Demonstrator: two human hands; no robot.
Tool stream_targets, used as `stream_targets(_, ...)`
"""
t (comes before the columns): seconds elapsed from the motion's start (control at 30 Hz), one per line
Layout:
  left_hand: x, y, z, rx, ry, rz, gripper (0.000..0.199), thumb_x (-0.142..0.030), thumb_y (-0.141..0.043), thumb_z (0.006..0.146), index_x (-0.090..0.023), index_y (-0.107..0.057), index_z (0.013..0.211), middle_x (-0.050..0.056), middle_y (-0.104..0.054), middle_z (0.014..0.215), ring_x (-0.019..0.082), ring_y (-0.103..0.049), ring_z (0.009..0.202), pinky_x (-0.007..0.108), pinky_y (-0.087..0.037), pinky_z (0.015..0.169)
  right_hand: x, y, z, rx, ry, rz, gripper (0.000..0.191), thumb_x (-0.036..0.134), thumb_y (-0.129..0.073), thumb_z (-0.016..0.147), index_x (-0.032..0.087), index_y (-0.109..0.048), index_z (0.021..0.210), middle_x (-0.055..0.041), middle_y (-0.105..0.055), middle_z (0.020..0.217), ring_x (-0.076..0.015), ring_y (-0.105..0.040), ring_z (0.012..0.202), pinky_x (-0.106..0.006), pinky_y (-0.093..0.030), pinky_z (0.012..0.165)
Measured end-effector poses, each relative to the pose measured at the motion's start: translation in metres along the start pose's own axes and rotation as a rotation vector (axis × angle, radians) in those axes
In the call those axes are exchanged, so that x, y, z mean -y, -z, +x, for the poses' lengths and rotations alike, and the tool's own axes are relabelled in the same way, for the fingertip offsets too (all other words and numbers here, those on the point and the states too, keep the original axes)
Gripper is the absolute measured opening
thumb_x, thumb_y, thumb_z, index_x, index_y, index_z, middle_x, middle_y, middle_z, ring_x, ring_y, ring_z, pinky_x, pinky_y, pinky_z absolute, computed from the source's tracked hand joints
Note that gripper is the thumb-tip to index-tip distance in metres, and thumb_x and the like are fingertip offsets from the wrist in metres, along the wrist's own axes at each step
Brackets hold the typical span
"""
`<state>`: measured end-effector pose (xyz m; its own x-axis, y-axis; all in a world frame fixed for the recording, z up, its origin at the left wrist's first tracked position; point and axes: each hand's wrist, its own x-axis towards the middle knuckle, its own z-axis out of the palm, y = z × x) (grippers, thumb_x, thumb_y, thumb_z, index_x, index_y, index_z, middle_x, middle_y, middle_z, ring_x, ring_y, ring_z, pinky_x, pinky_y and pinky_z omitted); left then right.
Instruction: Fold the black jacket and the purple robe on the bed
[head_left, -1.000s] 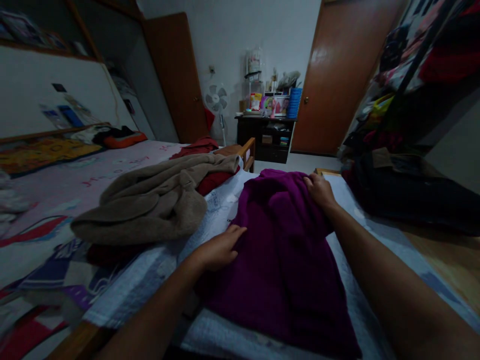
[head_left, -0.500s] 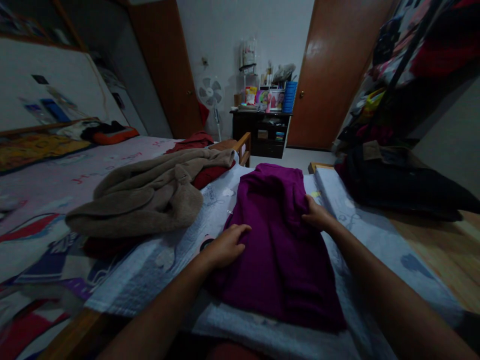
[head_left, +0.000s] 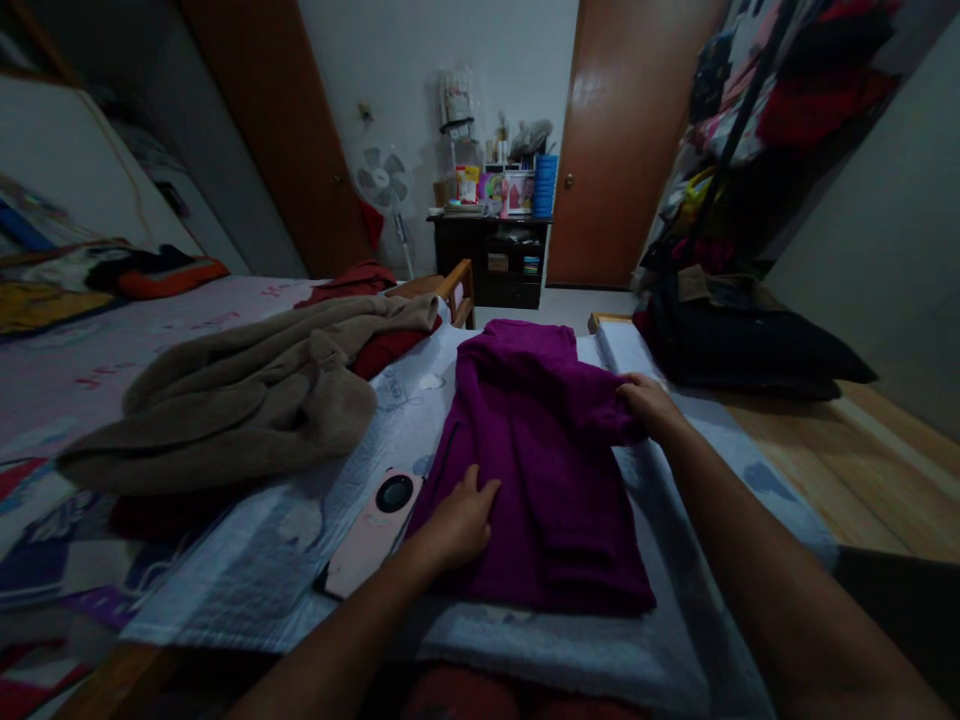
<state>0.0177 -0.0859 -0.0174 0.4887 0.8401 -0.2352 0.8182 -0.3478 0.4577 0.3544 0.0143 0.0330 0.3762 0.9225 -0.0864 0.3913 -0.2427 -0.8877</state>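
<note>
A purple long-sleeved top (head_left: pixel 517 480) lies spread in front of me on a pale blue quilted cover (head_left: pixel 300 570), with a dark zip-like line along its left side. My left hand (head_left: pixel 461 520) rests on its lower left part, palm down and fingers apart. My right hand (head_left: pixel 646 400) is closed on a bunched piece at the right edge, which looks like a sleeve, and pulls it out to the right. Just left of the top lies a pink phone (head_left: pixel 367 535) with a round dark camera, close to my left forearm.
A brown fleecy garment (head_left: pixel 247 400) is heaped on the left over dark red cloth. Dark folded clothes (head_left: pixel 739 335) are stacked on the right. Beyond are a wooden bed rail (head_left: pixel 457 290), a standing fan (head_left: pixel 386 185) and a black cabinet (head_left: pixel 487 260).
My right hand has drawn the piece of the top out to the right. My left hand stays on the fabric. The phone, mostly hidden before, now shows, and the head view has shifted.
</note>
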Motion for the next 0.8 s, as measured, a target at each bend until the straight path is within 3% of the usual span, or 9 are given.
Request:
stream_targets(0.1, 0.005, 0.006, -0.002, 0.085, -0.031, 0.004, 0.073, -0.017, -0.06, 0.073, -0.016, -0.041, 0.144, 0.018, -0.024, 0.156, 0.034, -0.031, 0.141, 0.04, -0.032, 0.113, -0.019, -0.004, 0.001, 0.051, 0.06, -0.251, 0.038, 0.014, -0.05, 0.066, 0.014, -0.066, 0.101, -0.0043, -0.066, 0.074, -0.0137, -0.057, 0.055, -0.022, -0.041, 0.05)
stream_targets(0.2, 0.014, 0.024, 0.0, 0.103, -0.131, -0.066, 0.063, -0.019, -0.057, 0.078, -0.018, -0.046, 0.139, 0.013, -0.042, 0.148, 0.026, -0.041, 0.136, 0.035, -0.034, 0.11, -0.029, -0.006, 0.004, 0.053, 0.162, -0.446, 0.05, 0.016, -0.056, 0.067, 0.014, -0.061, 0.117, -0.0089, -0.07, 0.09, -0.0178, -0.063, 0.067, -0.026, -0.046, 0.059)
stream_targets(0.3, 0.027, 0.036, 0.007, -0.059, -0.17, -0.099, 0.044, -0.015, -0.046, 0.085, -0.022, -0.058, 0.126, 0.006, -0.065, 0.124, 0.019, -0.059, 0.115, 0.03, -0.043, 0.101, -0.029, -0.007, 0.006, 0.135, 0.22, -0.532, 0.055, 0.014, -0.057, 0.067, 0.014, -0.059, 0.122, -0.0109, -0.07, 0.098, -0.021, -0.065, 0.076, -0.028, -0.049, 0.065)
stream_targets(0.37, 0.035, 0.036, 0.013, -0.214, -0.151, -0.04, 0.038, -0.016, -0.044, 0.088, -0.023, -0.062, 0.121, 0.006, -0.067, 0.119, 0.02, -0.06, 0.112, 0.033, -0.043, 0.1, -0.024, -0.004, 0.005, 0.178, 0.255, -0.55, 0.053, 0.009, -0.053, 0.067, 0.015, -0.062, 0.118, -0.01, -0.07, 0.099, -0.021, -0.065, 0.08, -0.028, -0.049, 0.067)
stream_targets(0.43, 0.041, 0.028, 0.018, -0.356, -0.136, 0.07, 0.041, -0.023, -0.05, 0.087, -0.022, -0.057, 0.128, 0.009, -0.058, 0.134, 0.024, -0.049, 0.127, 0.039, -0.034, 0.109, -0.016, 0.001, 0.003, 0.14, 0.283, -0.554, 0.052, 0.007, -0.049, 0.067, 0.016, -0.064, 0.116, -0.0085, -0.071, 0.098, -0.0205, -0.066, 0.081, -0.027, -0.048, 0.068)
stream_targets(0.5, 0.046, 0.016, 0.022, -0.414, -0.099, 0.169, 0.059, -0.033, -0.057, 0.085, -0.018, -0.044, 0.14, 0.012, -0.038, 0.152, 0.028, -0.029, 0.141, 0.046, -0.021, 0.116, -0.008, 0.009, 0.002, 0.032, 0.316, -0.564, 0.049, 0.007, -0.05, 0.068, 0.018, -0.066, 0.114, -0.0079, -0.071, 0.098, -0.0213, -0.065, 0.084, -0.027, -0.048, 0.07)
stream_targets(0.57, 0.047, 0.001, 0.025, -0.376, -0.032, 0.238, 0.071, -0.045, -0.056, 0.086, -0.014, -0.034, 0.146, 0.016, -0.024, 0.157, 0.03, -0.016, 0.146, 0.05, -0.014, 0.117, -0.003, 0.017, 0.002, -0.083, 0.346, -0.601, 0.046, 0.009, -0.051, 0.07, 0.019, -0.067, 0.112, -0.0086, -0.071, 0.099, -0.0231, -0.065, 0.088, -0.03, -0.048, 0.074)
stream_targets(0.67, 0.046, -0.016, 0.03, -0.302, 0.044, 0.323, 0.072, -0.055, -0.045, 0.09, -0.013, -0.034, 0.147, 0.018, -0.022, 0.157, 0.03, -0.012, 0.147, 0.053, -0.013, 0.116, -0.003, 0.021, -0.001, -0.148, 0.323, -0.76, 0.043, 0.011, -0.051, 0.074, 0.018, -0.066, 0.114, -0.0121, -0.069, 0.103, -0.0263, -0.063, 0.093, -0.034, -0.047, 0.078)
stream_targets(0.8, 0.04, -0.021, 0.03, -0.298, 0.068, 0.393, 0.072, -0.058, -0.036, 0.093, -0.011, -0.033, 0.148, 0.019, -0.021, 0.157, 0.031, -0.01, 0.147, 0.054, -0.01, 0.116, -0.001, -0.002, -0.017, -0.163, 0.309, -1.016, 0.041, 0.016, -0.051, 0.078, 0.015, -0.063, 0.118, -0.0191, -0.061, 0.119, -0.0332, -0.057, 0.106, -0.042, -0.044, 0.084)
